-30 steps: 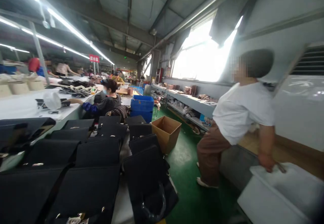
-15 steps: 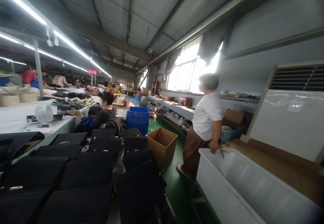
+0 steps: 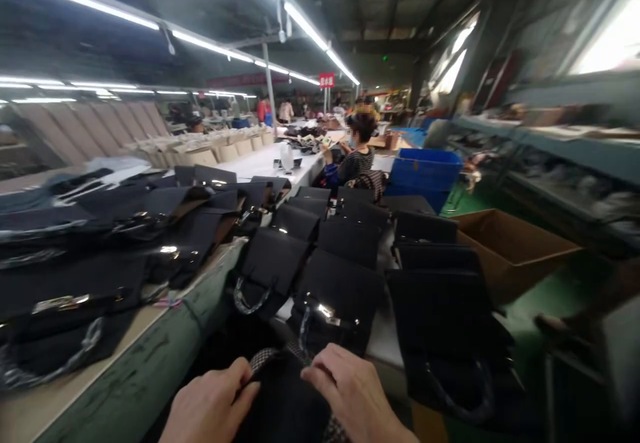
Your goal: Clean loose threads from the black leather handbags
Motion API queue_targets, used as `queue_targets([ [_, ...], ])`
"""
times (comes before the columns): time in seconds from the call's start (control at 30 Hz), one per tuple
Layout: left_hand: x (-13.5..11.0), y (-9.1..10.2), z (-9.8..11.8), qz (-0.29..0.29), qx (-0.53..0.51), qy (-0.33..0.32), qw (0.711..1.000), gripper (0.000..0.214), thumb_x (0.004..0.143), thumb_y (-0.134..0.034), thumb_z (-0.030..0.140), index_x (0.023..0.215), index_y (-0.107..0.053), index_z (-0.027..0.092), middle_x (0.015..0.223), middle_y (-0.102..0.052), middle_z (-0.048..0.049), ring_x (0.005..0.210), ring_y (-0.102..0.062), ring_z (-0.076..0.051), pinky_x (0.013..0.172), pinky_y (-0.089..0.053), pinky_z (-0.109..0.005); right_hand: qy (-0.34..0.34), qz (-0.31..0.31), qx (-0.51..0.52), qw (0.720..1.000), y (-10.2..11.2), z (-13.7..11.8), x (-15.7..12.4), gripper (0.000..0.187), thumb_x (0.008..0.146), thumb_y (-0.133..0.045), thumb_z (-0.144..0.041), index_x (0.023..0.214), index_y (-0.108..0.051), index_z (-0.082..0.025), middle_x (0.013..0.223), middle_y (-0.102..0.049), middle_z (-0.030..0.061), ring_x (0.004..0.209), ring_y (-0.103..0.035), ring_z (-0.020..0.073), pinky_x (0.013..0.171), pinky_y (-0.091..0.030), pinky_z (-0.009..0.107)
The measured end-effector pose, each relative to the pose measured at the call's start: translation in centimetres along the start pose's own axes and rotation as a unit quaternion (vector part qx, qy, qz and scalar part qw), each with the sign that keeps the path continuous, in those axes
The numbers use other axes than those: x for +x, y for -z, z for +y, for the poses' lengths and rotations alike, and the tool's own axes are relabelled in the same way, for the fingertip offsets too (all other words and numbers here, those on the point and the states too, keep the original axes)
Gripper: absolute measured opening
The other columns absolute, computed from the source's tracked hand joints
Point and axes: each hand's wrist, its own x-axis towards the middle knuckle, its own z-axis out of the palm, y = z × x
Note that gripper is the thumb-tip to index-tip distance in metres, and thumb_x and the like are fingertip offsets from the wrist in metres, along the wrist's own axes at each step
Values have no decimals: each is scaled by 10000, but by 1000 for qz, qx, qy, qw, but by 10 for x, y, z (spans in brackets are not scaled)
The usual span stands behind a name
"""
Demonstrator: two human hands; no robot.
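At the bottom of the head view, my left hand (image 3: 213,399) is closed, its thumb and fingers pinched at a black piece with checked edging (image 3: 285,396). My right hand (image 3: 350,389) pinches at the other side of it, fingers curled. What kind of article this is I cannot make out; its lower part runs out of view. Just beyond my hands lies a black handbag (image 3: 345,289) with a shiny metal clasp and a plastic-wrapped handle. Another black handbag (image 3: 273,263) is to its left.
More black handbags cover the left bench (image 3: 135,363) and the surface ahead. An open cardboard box (image 3: 510,243) stands to the right, with a blue bin (image 3: 425,173) behind it. A co-worker in a striped top (image 3: 357,163) sits farther off.
The view has swung left and down. Both my hands now show, pinching the black piece. The person in white and the white tub's interior have left view.
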Motion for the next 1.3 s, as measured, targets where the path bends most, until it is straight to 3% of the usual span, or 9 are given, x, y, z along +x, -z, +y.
queue_targets([
  [0.07, 0, 8, 4, -11, 19, 21, 1000, 165, 939, -473, 292, 882, -623, 256, 816, -732, -2, 796, -691, -222, 635, -384, -285, 33, 5, 13, 999, -3, -4, 7, 25, 880, -660, -244, 885, -664, -220, 924, -632, 7, 866, -622, 176, 736, -467, 271],
  [0.2, 2, 16, 19, -17, 24, 30, 999, 158, 931, -472, 277, 892, -621, 242, 855, -739, -21, 814, -691, -231, 638, -373, -291, 90, 7, 23, 996, -2, -11, 17, 237, 852, -655, -122, 1036, -637, -271, 1027, -589, 3, 947, -579, 170, 810, -460, 275],
  [0.43, 4, 17, 21, -10, 30, 25, 999, 145, 922, -492, 290, 924, -628, 242, 887, -746, -26, 842, -698, -258, 665, -411, -322, 134, -5, -48, 990, -15, -18, 33, 99, 856, -667, -154, 898, -630, -236, 958, -601, -9, 902, -542, 183, 763, -456, 291],
  [0.6, 5, 16, 27, -10, 52, 21, 998, 144, 916, -507, 290, 956, -640, 250, 915, -748, -32, 858, -700, -280, 674, -432, -340, 143, -7, -111, 983, -15, -19, 36, 145, 787, -746, -171, 808, -605, -201, 946, -604, 0, 892, -549, 192, 700, -458, 287],
  [0.77, 4, 12, 29, 2, 56, 13, 998, 136, 904, -520, 271, 965, -639, 247, 893, -751, -22, 852, -702, -284, 662, -435, -342, 249, 65, -266, 929, -27, -23, 27, 137, 785, -672, -88, 763, -571, -178, 765, -590, 20, 714, -525, 205, 623, -414, 343],
  [0.87, 1, 10, 27, 10, 46, 5, 999, 132, 904, -516, 268, 952, -638, 253, 875, -749, -8, 842, -700, -277, 657, -429, -340, 267, 98, -314, 906, -31, -29, 20, 170, 792, -593, -42, 725, -531, -185, 697, -566, 24, 637, -504, 205, 590, -379, 352],
  [1.07, -2, 11, 27, 6, 34, 14, 999, 107, 892, -542, 291, 929, -635, 252, 888, -745, -14, 840, -696, -266, 656, -409, -325, 227, 39, -327, 916, -16, -36, 22, 101, 867, -619, -127, 825, -544, -180, 687, -616, 23, 635, -579, 216, 621, -392, 353],
  [1.2, -3, 12, 27, 16, 23, 9, 1000, 118, 901, -525, 299, 917, -633, 256, 866, -743, -13, 816, -692, -250, 637, -375, -304, 83, -49, -219, 971, 1, -30, 22, 105, 906, -626, -293, 882, -600, -195, 714, -684, 18, 664, -648, 204, 588, -375, 303],
  [1.3, -4, 10, 26, 23, 5, -3, 1000, 133, 906, -511, 308, 876, -630, 258, 829, -735, -5, 795, -685, -231, 619, -343, -288, 1, -72, -116, 991, 7, -23, 16, 152, 897, -626, -349, 801, -635, -230, 684, -690, -21, 665, -652, 177, 586, -355, 273],
])
